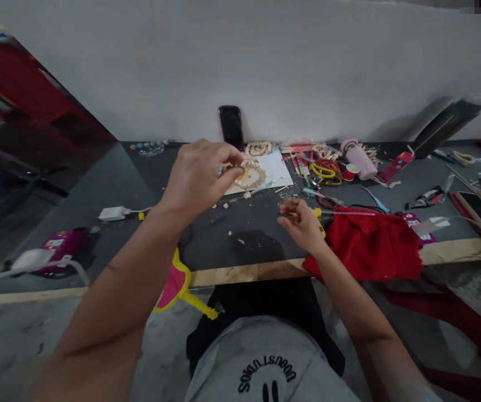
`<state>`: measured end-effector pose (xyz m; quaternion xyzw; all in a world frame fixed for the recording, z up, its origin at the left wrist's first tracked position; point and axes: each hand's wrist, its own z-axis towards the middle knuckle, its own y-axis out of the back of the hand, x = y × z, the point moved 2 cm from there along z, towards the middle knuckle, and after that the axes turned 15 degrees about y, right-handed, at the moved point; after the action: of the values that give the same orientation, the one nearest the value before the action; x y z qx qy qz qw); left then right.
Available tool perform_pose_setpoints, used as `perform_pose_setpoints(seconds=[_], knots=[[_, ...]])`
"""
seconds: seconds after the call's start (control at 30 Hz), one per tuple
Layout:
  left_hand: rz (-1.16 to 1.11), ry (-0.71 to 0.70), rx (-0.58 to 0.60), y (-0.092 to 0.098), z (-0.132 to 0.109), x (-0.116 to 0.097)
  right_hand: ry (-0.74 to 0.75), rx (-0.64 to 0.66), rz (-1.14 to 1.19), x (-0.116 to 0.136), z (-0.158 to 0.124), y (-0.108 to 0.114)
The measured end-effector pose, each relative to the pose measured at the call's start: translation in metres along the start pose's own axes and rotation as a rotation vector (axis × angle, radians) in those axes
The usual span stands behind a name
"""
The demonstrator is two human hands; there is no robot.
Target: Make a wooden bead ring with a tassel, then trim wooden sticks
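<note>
My left hand [207, 173], with a blue-stoned ring on a finger, is raised over the desk, thumb and fingers pinched together. What lies between the fingertips is too small to make out. Just beyond them a ring of pale beads [257, 177] shows against a white sheet [280, 167]. Lower and to the right, my right hand [303, 226] curls around a yellow glue gun [316, 212]. A clear glue stick [349, 213] sticks out behind it, over a red cloth [366, 243].
A phone [231, 127] leans against the wall. Rightward lie red sticks [299, 148], coiled cords [326, 170], a pink bottle [360, 159] and pliers [424, 198]. A white plug [114, 214] and purple box [62, 245] stand left. A yellow-edged pink piece [176, 285] hangs at the front edge.
</note>
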<state>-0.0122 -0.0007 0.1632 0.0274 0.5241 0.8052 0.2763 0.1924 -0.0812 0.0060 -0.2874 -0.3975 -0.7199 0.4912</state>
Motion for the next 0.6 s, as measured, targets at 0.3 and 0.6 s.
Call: perform_pose_setpoints(seconds=[0.3,0.6], knots=[[-0.166,0.040,0.192,0.000,-0.036,-0.012,0.033,0.269,0.435,0.014,-0.010,-0.055],[-0.172,0.077,0.123,0.006,-0.037,-0.007,-0.221,0.277,0.446,0.016,-0.051,-0.055]])
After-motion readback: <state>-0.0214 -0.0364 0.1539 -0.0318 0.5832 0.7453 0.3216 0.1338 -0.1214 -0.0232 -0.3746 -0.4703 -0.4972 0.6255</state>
